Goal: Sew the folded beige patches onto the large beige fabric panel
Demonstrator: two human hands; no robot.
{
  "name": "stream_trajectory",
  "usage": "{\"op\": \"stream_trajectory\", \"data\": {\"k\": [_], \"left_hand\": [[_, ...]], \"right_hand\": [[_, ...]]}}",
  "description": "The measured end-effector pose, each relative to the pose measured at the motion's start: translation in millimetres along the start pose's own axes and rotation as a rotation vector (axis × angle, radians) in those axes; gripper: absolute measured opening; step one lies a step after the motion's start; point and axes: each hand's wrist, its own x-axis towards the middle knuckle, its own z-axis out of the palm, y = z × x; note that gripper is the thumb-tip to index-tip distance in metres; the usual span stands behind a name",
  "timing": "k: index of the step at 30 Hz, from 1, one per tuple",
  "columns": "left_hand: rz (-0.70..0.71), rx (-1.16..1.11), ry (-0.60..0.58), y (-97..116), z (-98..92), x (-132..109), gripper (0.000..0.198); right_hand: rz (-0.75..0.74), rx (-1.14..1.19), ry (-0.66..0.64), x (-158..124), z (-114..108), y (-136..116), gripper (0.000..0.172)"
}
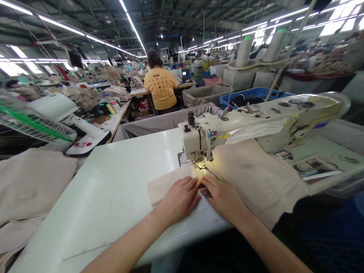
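Observation:
A sewing machine [196, 140] stands on the pale tabletop, its lamp lighting the needle area. Beige fabric [241, 163] lies under the presser foot [201, 165] and spreads right, draping over the table's front edge. A folded strip of it [160, 185] extends to the left. Just in front of the foot, my left hand [182, 197] has its fingers closed on the fabric's edge. My right hand [224, 197] grips the same edge close beside it, fingertips nearly meeting the left ones. A small dark patch shows beneath the right fingers; what it is I cannot tell.
More beige pieces [34, 182] are piled at the left. A white desk fan [54, 110] stands behind them. Grey cloth-lined bins [159, 121] and a blue basket [256, 92] lie beyond the table. A person in a yellow shirt [160, 87] sits further off.

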Motion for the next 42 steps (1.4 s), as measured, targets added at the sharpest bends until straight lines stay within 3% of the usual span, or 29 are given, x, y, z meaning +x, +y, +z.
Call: {"op": "stream_trajectory", "data": {"k": [9,15,24,42], "left_hand": [[-0.003,0.004,0.032,-34.7,-8.1,23.4,0.025],[0.029,-0.018,0.082,-51.5,-5.7,29.2,0.027],[-0.014,0.002,0.154,-50.6,8.1,20.7,0.037],[0.024,0.0,0.144,-53.5,2.2,23.9,0.034]], "right_hand": [[0.039,-0.07,0.015,32.3,-4.0,-1.0,0.02],[0.053,-0.019,0.034,25.2,-6.5,-5.5,0.017],[0.098,-0.032,0.114,0.5,13.6,-14.5,0.027],[0.071,-0.054,0.185,-1.1,20.7,-11.3,0.027]]}}
